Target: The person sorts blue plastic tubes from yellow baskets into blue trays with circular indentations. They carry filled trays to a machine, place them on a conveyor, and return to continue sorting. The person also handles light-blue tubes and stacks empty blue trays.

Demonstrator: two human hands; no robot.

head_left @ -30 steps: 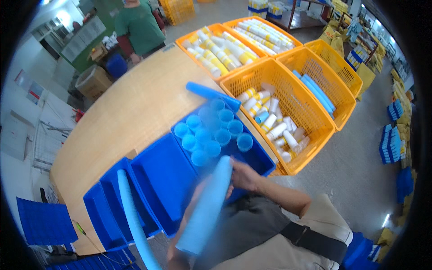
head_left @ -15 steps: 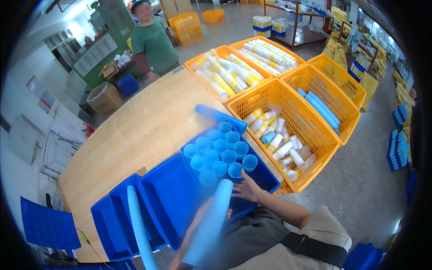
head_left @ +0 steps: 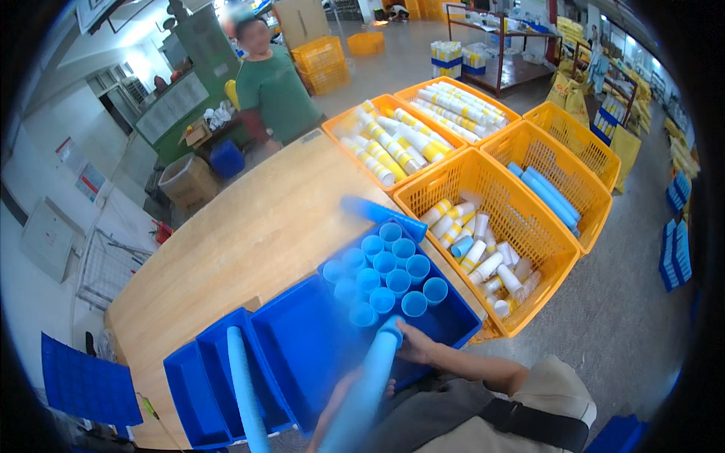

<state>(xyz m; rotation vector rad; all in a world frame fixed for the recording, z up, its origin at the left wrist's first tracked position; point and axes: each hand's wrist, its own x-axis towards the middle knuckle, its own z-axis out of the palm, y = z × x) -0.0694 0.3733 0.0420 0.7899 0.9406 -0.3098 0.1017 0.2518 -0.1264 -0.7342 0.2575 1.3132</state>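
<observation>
Long stack of nested light-blue cups [head_left: 366, 389] held at a slant across the lower middle of the head view, over the near wall of a blue bin [head_left: 461, 321] on the wooden table [head_left: 249, 226]; its top end sits just beside the upright blue cups [head_left: 389, 272] already standing in rows in that bin. Judged handling: thin plastic, light, each cup stiff enough alone but the column is only friction-nested, so it should flex and could slide apart if held at one end (smooth walls, probably slippery). Best hold looks like two points, one near the top and one low down, with light squeeze so the rims do not buckle. Right hand [head_left: 417, 349] comes in from the lower right, forearm angled up and leftward, wrist roughly level; it rests against the upper end of the stack, fingers curled toward it, though whether they close fully round it I cannot tell (motion blur, stack in front). Left hand [head_left: 343, 404] is low in the view, beneath the stack's lower part, blurred; it seems to cradle the column from below, fingers partly wrapped, exact spread not readable. Adjacent: an empty-looking blue bin [head_left: 302, 355], a second cup stack [head_left: 243, 385] lying across further blue bins, orange baskets [head_left: 521, 249] of tubes at right, another person [head_left: 276, 90] at the table's far side.
</observation>
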